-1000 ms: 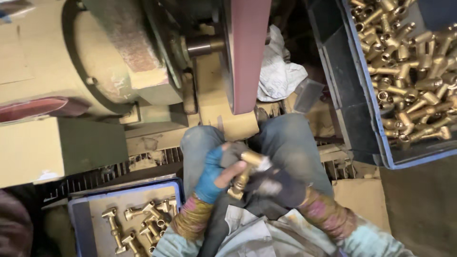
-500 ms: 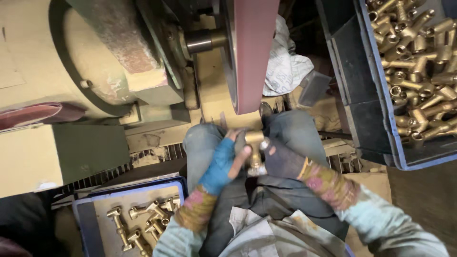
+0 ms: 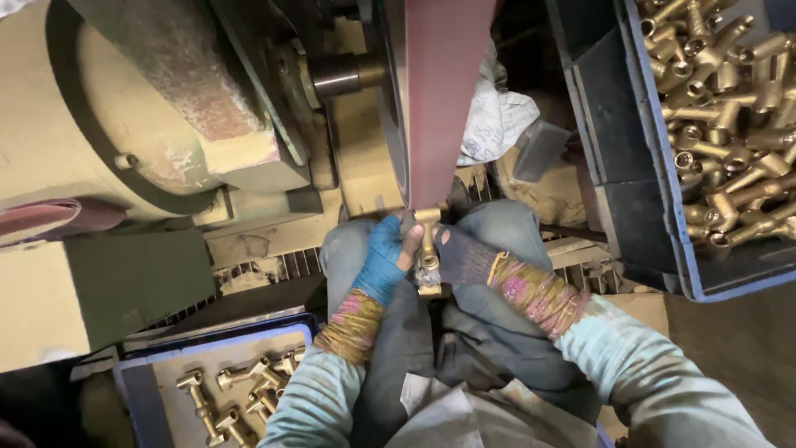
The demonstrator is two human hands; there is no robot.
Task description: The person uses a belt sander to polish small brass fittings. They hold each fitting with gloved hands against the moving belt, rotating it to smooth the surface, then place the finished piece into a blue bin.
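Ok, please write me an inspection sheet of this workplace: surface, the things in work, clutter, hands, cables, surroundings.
Surface: no table; the work is done over the person's lap, above a dusty metal grate.
Things in work: brass fitting held with its top end at the lower end of the red-brown sanding belt.
Clutter: white rag behind the belt.
Hands: left hand in a blue glove and right hand in a dark glove, both gripping the fitting.
Cables: nothing seen.
Surroundings: big dust-covered machine housing to the left; blue bin full of brass fittings to the right; blue tray with a few fittings at lower left.
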